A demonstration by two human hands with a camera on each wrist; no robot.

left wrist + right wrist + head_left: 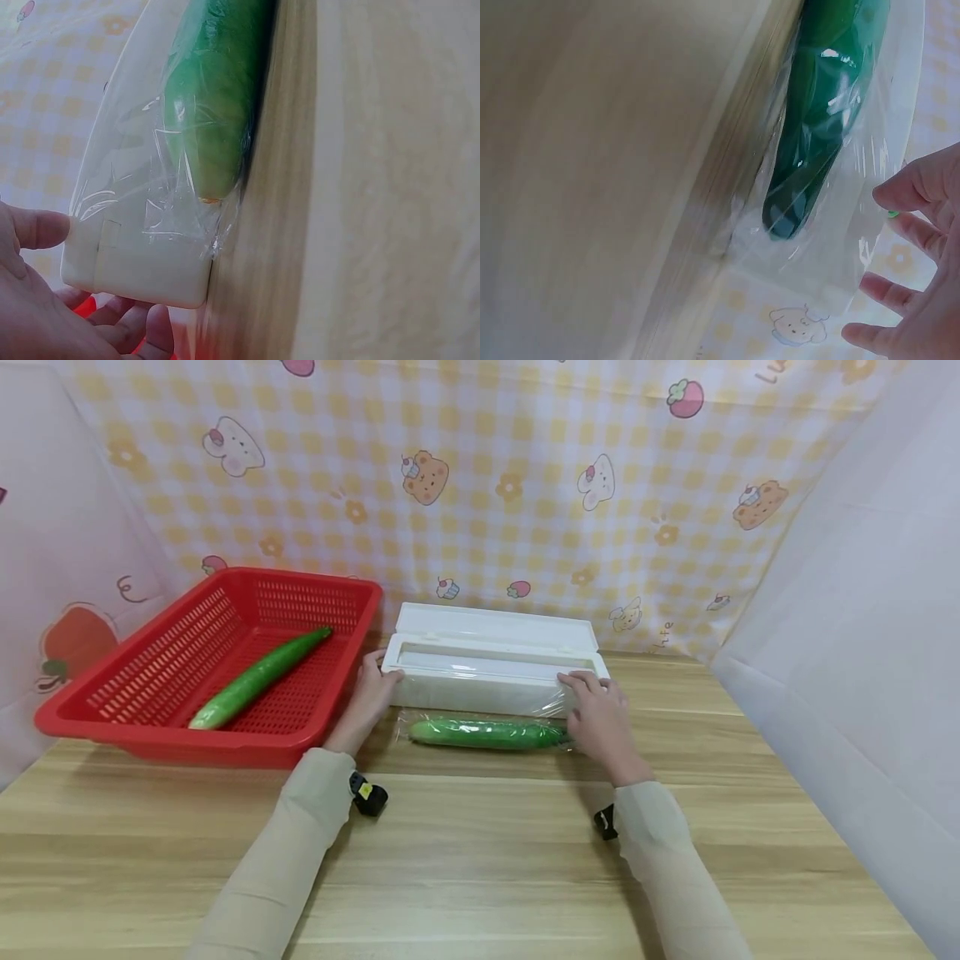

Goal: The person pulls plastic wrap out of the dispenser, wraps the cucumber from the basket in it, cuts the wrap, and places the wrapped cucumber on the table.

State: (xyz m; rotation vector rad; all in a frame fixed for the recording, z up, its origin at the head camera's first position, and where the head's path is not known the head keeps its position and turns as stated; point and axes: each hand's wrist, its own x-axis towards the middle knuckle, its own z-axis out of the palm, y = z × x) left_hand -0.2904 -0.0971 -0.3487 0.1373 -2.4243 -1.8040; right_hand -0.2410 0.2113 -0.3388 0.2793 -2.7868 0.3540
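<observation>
A white cling film dispenser box (480, 689) stands with its lid (495, 625) raised at the back. Clear cling film (161, 202) comes down its front and wraps around a green cucumber (487, 733) lying along the box. My left hand (372, 689) grips the box's left end, thumb at the top edge and fingers around the end face. At the right end, my right hand (600, 718) holds the box with the thumb on its top front edge and the fingers around the corner. In the right wrist view, film covers the cucumber's dark end (787, 214).
A red plastic basket (225, 739) stands at the left, beside my left forearm, with another cucumber (258, 681) inside. The wooden table (480, 860) extends toward me. Behind the box hangs a yellow checked cloth (510, 543), with pale cloth walls on both sides.
</observation>
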